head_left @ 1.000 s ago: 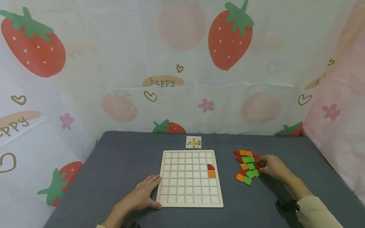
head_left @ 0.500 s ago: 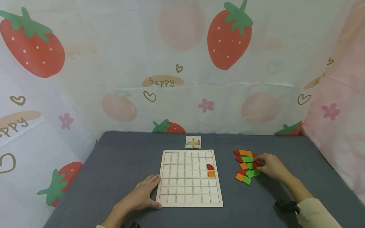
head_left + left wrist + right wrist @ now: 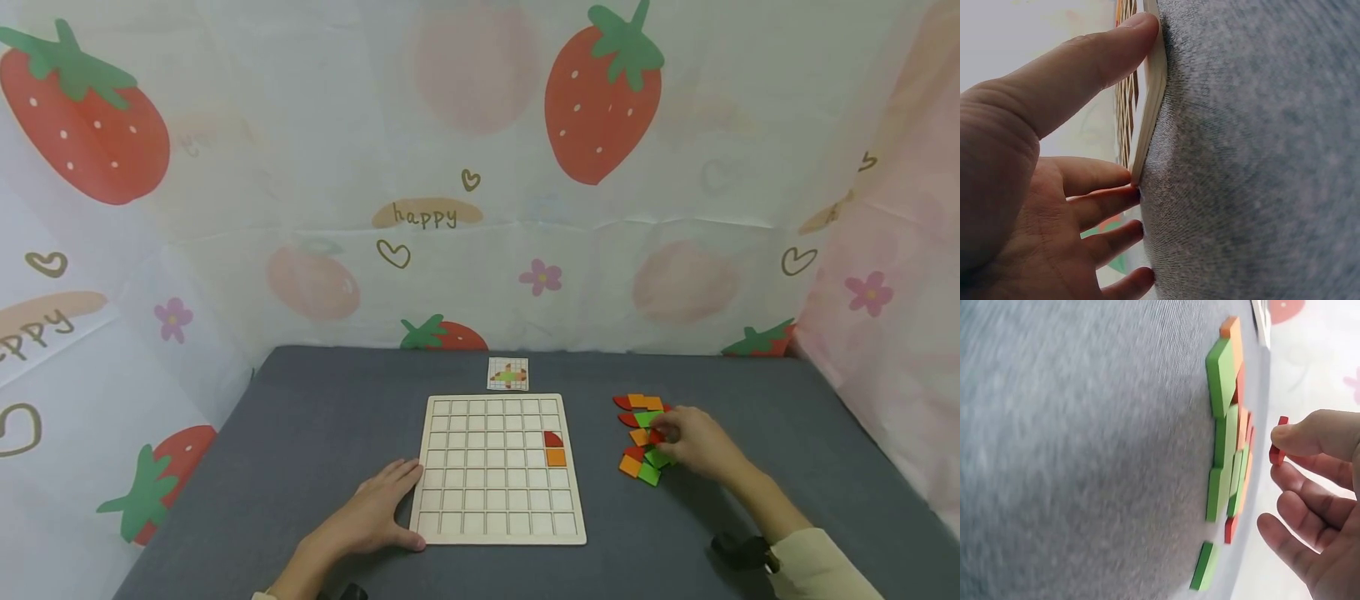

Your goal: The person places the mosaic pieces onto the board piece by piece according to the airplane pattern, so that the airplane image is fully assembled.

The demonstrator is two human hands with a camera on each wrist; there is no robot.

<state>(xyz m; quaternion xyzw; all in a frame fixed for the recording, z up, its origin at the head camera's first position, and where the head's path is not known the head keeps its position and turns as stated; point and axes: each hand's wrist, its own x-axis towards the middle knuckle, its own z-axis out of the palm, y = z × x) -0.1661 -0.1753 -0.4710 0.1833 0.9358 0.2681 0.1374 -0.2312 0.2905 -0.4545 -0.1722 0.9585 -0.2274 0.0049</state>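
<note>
The pale wooden grid board (image 3: 487, 479) lies mid-table. It carries a red quarter-round tile (image 3: 552, 439) and an orange square tile (image 3: 556, 457) near its right side. My left hand (image 3: 377, 507) rests at the board's lower left, fingers spread along the left edge; in the left wrist view the thumb (image 3: 1110, 53) lies on the rim. Between the thumb and fingers of my right hand (image 3: 705, 446), a small red tile (image 3: 1277, 451) is pinched, raised above the pile. Under that hand are green tiles (image 3: 1221, 375), partly covered in the head view.
Loose red, orange and green tiles, including an orange square (image 3: 630, 466), lie right of the board. A small printed pattern card (image 3: 507, 374) sits behind it. The grey table (image 3: 337, 417) ends at a strawberry-print curtain (image 3: 600, 275).
My right hand, pinching the red tile, has shifted left over the pile, covering more green tiles. My left hand stays at the board.
</note>
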